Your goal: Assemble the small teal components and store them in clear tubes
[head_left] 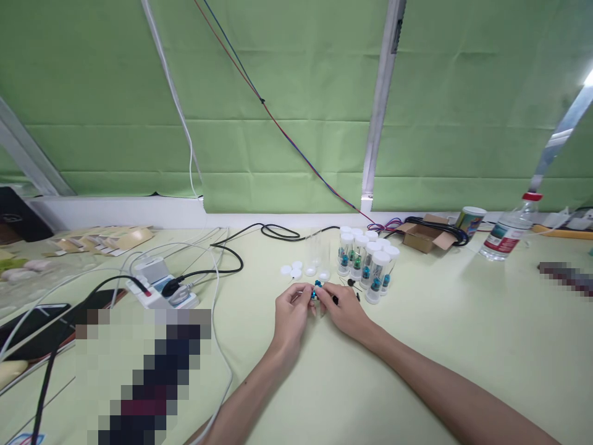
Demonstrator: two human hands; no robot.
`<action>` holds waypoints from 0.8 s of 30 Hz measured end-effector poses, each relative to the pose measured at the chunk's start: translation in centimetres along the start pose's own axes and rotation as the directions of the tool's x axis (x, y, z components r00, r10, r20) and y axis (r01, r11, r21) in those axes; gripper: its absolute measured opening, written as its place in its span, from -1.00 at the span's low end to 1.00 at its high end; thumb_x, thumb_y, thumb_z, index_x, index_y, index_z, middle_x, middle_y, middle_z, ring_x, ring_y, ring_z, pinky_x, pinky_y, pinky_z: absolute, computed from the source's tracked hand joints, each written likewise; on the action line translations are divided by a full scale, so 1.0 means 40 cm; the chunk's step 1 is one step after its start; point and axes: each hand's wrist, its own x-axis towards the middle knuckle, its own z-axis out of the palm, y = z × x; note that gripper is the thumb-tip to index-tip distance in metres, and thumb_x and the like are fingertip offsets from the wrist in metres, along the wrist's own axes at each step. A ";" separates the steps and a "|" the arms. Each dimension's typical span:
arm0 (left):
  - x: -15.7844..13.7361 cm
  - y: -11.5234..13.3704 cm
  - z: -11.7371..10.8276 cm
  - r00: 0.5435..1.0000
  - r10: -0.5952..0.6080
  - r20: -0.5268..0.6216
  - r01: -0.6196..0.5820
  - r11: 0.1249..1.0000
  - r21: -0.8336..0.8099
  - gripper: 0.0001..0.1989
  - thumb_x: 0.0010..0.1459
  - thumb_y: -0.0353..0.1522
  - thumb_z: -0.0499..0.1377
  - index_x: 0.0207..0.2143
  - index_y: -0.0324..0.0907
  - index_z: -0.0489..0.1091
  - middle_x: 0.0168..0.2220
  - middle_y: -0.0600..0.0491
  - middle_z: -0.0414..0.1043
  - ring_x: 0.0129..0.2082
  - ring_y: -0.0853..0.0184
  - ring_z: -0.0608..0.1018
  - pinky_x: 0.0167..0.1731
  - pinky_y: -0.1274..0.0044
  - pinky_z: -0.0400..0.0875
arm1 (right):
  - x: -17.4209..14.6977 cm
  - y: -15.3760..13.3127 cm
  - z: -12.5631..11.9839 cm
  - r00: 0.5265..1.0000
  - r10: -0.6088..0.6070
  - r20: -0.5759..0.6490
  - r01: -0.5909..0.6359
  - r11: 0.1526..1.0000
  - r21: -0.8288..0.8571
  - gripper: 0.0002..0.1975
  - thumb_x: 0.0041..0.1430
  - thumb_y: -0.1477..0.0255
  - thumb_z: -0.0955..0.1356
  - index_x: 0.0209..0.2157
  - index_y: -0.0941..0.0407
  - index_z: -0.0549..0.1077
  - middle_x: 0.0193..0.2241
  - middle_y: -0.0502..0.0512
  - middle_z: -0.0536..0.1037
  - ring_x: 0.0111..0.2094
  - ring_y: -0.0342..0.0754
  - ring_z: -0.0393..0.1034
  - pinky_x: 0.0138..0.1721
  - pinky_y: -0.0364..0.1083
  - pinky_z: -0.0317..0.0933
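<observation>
Just in front of a group of clear tubes, my left hand [291, 312] and my right hand [346, 311] meet, fingertips pinched on a small shiny blue part [317, 284]. Its exact kind is too small to make out, and the fingers cover much of it. Small black pieces [351, 282] with thin wire-like ends lie beside my right hand. Beyond the hands stand empty clear tubes [326, 256], and several loose white round caps [296, 265] lie to their left. Capped tubes [375, 278] holding blue or green parts stand upright to the right.
A power strip [157, 290] with plugs and cables lies left. A white cable [214, 321] runs near my left forearm. Farther right are an open cardboard box [424, 238], a canister [471, 221] and a water bottle [509, 228]. Green blinds [287, 161] hang behind the table.
</observation>
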 end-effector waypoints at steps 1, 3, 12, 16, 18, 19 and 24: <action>0.000 -0.001 0.001 1.000 0.003 0.002 -0.003 1.000 0.001 -0.80 0.02 -0.24 0.25 -0.45 -0.22 0.46 -0.58 0.09 0.37 -0.62 0.43 0.36 -0.50 0.53 0.28 | 0.001 0.001 0.001 1.000 0.006 0.005 -0.006 1.000 0.007 -0.55 0.37 0.27 0.17 -0.60 0.09 0.30 -0.66 -0.05 0.45 -0.58 -0.14 0.34 -0.39 -0.15 0.17; 0.001 -0.002 0.001 1.000 0.007 0.004 -0.007 1.000 0.002 -0.79 0.02 -0.24 0.26 -0.46 -0.22 0.46 -0.56 0.08 0.39 -0.63 0.43 0.36 -0.51 0.53 0.28 | 0.001 0.002 0.002 1.000 0.017 0.010 -0.017 1.000 0.016 -0.52 0.38 0.25 0.15 -0.61 0.09 0.30 -0.67 -0.05 0.45 -0.58 -0.13 0.36 -0.37 -0.14 0.18; 0.009 -0.012 -0.007 0.998 0.001 -0.055 -0.002 1.000 -0.009 -0.75 0.00 -0.19 0.27 -0.44 -0.21 0.47 -0.56 0.09 0.38 -0.60 0.42 0.38 -0.48 0.54 0.30 | -0.004 -0.012 -0.003 0.998 0.020 -0.056 -0.017 0.999 0.044 -0.86 0.28 0.32 0.28 -0.28 0.08 0.40 -0.44 0.00 0.56 -0.39 -0.07 0.44 -0.28 -0.11 0.24; 0.008 -0.011 -0.007 0.998 -0.008 -0.058 0.006 0.999 -0.037 -0.76 0.00 -0.19 0.27 -0.45 -0.21 0.46 -0.57 0.11 0.37 -0.59 0.42 0.37 -0.49 0.56 0.29 | -0.006 -0.014 -0.003 0.999 -0.023 -0.027 0.025 0.998 0.065 -0.90 0.22 0.41 0.32 -0.22 0.08 0.38 -0.38 0.02 0.57 -0.33 -0.07 0.46 -0.22 -0.09 0.25; 0.007 -0.009 -0.005 0.999 -0.015 -0.049 0.014 0.999 -0.033 -0.78 0.01 -0.21 0.27 -0.45 -0.20 0.47 -0.58 0.12 0.36 -0.60 0.44 0.36 -0.49 0.56 0.28 | -0.005 -0.013 -0.003 0.999 -0.028 -0.021 0.029 0.997 0.065 -0.94 0.22 0.43 0.32 -0.25 0.09 0.39 -0.39 0.01 0.57 -0.33 -0.08 0.46 -0.23 -0.10 0.25; 0.006 -0.007 -0.004 0.999 -0.018 -0.045 0.017 0.999 -0.027 -0.78 0.01 -0.21 0.27 -0.45 -0.20 0.47 -0.59 0.13 0.36 -0.60 0.44 0.36 -0.48 0.56 0.28 | -0.005 -0.012 -0.003 0.999 -0.028 -0.020 0.030 0.998 0.062 -0.95 0.23 0.43 0.31 -0.27 0.09 0.39 -0.40 0.01 0.56 -0.35 -0.08 0.46 -0.24 -0.11 0.25; 0.003 -0.002 -0.002 1.000 -0.013 -0.023 0.013 1.000 -0.012 -0.80 -0.02 -0.22 0.28 -0.46 -0.20 0.48 -0.57 0.12 0.38 -0.62 0.45 0.35 -0.49 0.55 0.27 | -0.003 -0.006 -0.003 1.000 -0.007 -0.005 0.007 0.999 0.042 -0.83 0.29 0.38 0.27 -0.38 0.10 0.41 -0.51 -0.04 0.54 -0.45 -0.12 0.41 -0.35 -0.14 0.21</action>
